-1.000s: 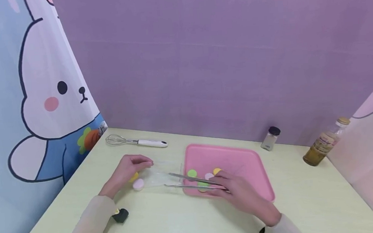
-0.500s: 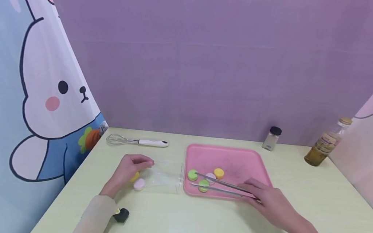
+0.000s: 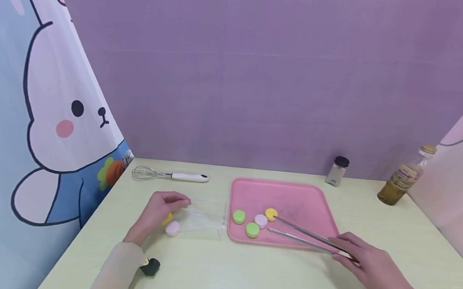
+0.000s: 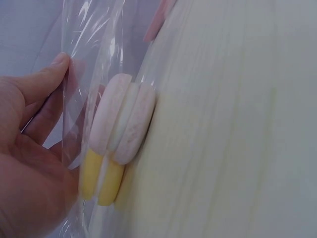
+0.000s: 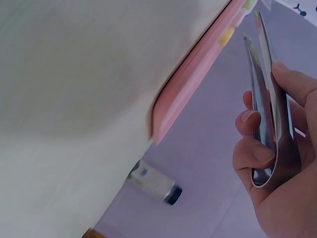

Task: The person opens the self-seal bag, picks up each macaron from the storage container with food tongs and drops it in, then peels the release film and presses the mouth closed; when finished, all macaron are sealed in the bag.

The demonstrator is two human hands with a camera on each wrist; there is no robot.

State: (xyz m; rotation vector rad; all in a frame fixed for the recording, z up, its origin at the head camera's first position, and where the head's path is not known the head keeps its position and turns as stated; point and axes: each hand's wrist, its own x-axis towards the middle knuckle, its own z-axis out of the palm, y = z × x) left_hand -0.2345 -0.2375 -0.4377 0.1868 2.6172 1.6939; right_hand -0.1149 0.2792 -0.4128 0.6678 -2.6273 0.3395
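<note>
My left hand (image 3: pixel 159 211) pinches the edge of a clear plastic bag (image 3: pixel 205 221) left of the pink tray (image 3: pixel 259 191). Inside the bag, a lilac-pink macaron (image 4: pixel 119 119) and a yellow macaron (image 4: pixel 101 178) lie side by side. My right hand (image 3: pixel 373 262) holds metal tongs (image 5: pixel 267 99), their arms spread and nothing between the tips. One tip overlaps the yellow macaron (image 3: pixel 271 214) on the tray in the head view. Also on the tray are a lilac macaron (image 3: pixel 261 220) and two green ones, a nearer green macaron (image 3: pixel 252 230) and a farther green macaron (image 3: pixel 239 216).
Behind the bag lies a whisk (image 3: pixel 170 174) with a white handle. A small black-capped jar (image 3: pixel 336 172) stands behind the tray, and a corked bottle of oil (image 3: pixel 401 178) is at the back right. A purple backdrop (image 3: pixel 271 78) rises behind the table.
My right hand has drawn the tongs rightward, from over the bag's mouth to the yellow macaron on the tray. The left hand and bag have stayed put.
</note>
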